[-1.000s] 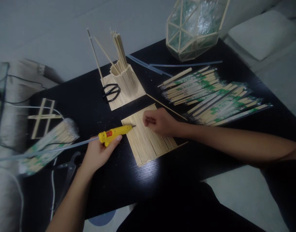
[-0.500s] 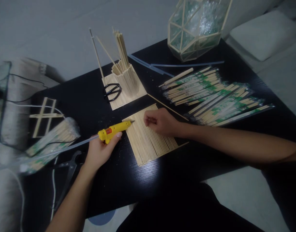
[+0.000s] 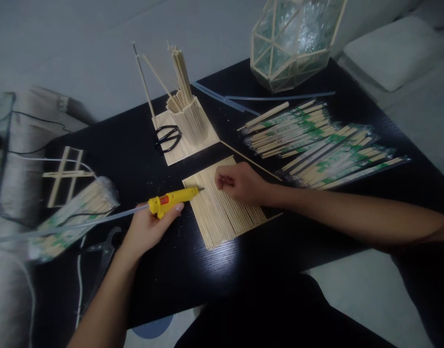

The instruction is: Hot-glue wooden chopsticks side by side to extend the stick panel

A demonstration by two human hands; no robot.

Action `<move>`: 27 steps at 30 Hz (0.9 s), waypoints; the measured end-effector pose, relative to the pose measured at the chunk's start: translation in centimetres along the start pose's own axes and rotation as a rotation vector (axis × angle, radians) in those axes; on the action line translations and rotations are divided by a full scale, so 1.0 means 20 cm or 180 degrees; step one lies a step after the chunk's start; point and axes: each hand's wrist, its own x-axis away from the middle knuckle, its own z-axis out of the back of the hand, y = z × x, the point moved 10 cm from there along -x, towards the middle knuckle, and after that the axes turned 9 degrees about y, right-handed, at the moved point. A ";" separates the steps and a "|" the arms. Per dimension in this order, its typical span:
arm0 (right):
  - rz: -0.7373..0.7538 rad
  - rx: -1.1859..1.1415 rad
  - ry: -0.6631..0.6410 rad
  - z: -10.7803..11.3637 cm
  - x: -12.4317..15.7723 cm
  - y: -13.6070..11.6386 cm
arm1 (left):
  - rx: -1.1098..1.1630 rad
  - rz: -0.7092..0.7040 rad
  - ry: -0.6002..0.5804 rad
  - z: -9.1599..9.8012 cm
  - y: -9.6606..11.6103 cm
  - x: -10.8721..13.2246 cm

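My left hand [image 3: 149, 229] is wrapped round a yellow hot glue gun [image 3: 176, 198], with a long clear glue stick [image 3: 127, 211] running out of its back end. The gun's nozzle lies over the left part of a flat panel of wooden sticks [image 3: 211, 212] laid side by side on the black table. Above the right part of that panel is my right hand [image 3: 240, 181], its fingers curled closed. Whatever those fingers may hold is hidden. One stick at the panel's near edge juts out to the right.
Behind the panel, a stick-built cup [image 3: 193, 121] full of sticks stands on a wooden base beside black-handled scissors [image 3: 167, 138]. Wrapped chopsticks [image 3: 316, 140] lie at right. A geometric stick frame [image 3: 273, 58] stands at the back. Pliers [image 3: 106, 251] and another chopstick pack [image 3: 77, 217] lie left.
The glue gun's nozzle has dipped slightly and moved a little to the right over the panel. My right hand stays in nearly the same place.
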 end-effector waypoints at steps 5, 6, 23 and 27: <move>0.0058 -0.0034 0.0017 0.00 0.00 -0.01 | 0.0330 -0.0033 -0.0624 -0.05 0.04 0.04; 0.0071 -0.0035 0.0020 0.00 0.00 -0.01 | 0.0390 -0.0035 -0.0756 -0.07 0.04 0.05; 0.0014 -0.0020 -0.0002 0.00 0.00 -0.01 | 0.0374 -0.0437 -0.1816 -0.21 0.13 0.18; 0.0011 -0.0005 0.0005 0.00 0.00 0.00 | 0.0542 -0.0591 -0.1896 -0.23 0.19 0.19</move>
